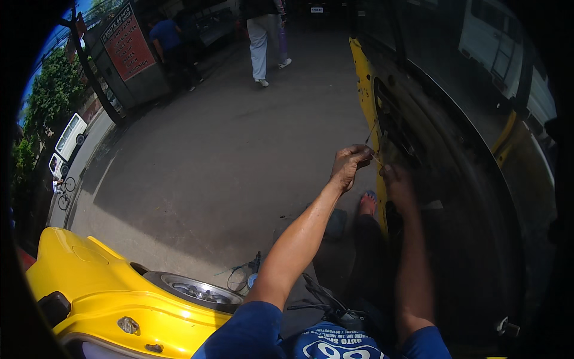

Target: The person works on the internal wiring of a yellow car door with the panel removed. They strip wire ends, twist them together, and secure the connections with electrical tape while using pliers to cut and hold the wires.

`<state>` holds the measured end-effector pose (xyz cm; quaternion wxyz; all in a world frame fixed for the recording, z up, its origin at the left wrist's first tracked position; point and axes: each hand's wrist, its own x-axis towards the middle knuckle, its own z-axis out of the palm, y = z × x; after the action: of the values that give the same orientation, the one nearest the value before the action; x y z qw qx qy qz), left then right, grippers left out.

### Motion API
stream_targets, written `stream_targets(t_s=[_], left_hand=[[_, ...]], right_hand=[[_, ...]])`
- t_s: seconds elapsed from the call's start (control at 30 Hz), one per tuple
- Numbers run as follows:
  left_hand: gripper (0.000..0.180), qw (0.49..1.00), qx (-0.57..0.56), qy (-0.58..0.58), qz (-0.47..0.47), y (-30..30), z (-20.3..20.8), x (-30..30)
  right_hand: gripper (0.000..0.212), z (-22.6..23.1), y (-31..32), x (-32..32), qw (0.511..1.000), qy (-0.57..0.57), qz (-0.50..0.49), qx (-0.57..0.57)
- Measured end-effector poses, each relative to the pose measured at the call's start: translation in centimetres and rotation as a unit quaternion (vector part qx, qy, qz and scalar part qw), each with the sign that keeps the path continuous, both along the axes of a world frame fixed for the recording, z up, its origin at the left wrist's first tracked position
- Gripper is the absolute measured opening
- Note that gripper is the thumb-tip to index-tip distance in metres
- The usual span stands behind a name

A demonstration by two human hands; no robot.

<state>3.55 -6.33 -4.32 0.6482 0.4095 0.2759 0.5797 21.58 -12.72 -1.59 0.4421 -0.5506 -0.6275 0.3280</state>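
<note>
My left hand (353, 164) is closed in a pinch beside the yellow edge of an open car door (366, 81). Between its fingertips and my right hand runs a thin wire (377, 160), with another dark strand rising above the left fingers. In the door's shade, my right hand (399, 185) has its fingers drawn together at the wire's other end; their tips are dim. The door's dark inner side, with an opening near its edge, lies just beyond both hands. What the wire joins to is hidden.
At lower left is a yellow car body (119, 293) with a wheel (194, 288). Cables and small items (254, 266) lie on the pavement near it. A foot in a red sandal (368, 204) stands below the door. Two people (263, 42) (170, 45) are farther off.
</note>
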Motion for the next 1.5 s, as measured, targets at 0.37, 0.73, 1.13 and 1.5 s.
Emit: stream_targets(t_s=[0.37,0.73,1.13,1.5], left_hand=[[0.03,0.97,0.136,0.2,-0.025,-0.6,2.8,-1.2],[0.023,0.971,0.105,0.213,0.021,-0.5,2.5,0.3],[0.029,0.982,0.101,0.146,-0.059,-0.5,1.1,0.2],[0.037,0.991,0.059,0.083,-0.09,0.2,1.6,-0.6]], right_hand=[[0.03,0.9,-0.6,0.4,0.988,0.139,0.024,-0.068],[0.018,1.8,-0.6,-3.0,0.986,0.038,-0.1,0.127],[0.013,1.3,-0.9,-2.9,0.969,-0.001,-0.154,0.191],[0.012,1.0,-0.9,-2.5,0.956,-0.017,-0.145,0.254]])
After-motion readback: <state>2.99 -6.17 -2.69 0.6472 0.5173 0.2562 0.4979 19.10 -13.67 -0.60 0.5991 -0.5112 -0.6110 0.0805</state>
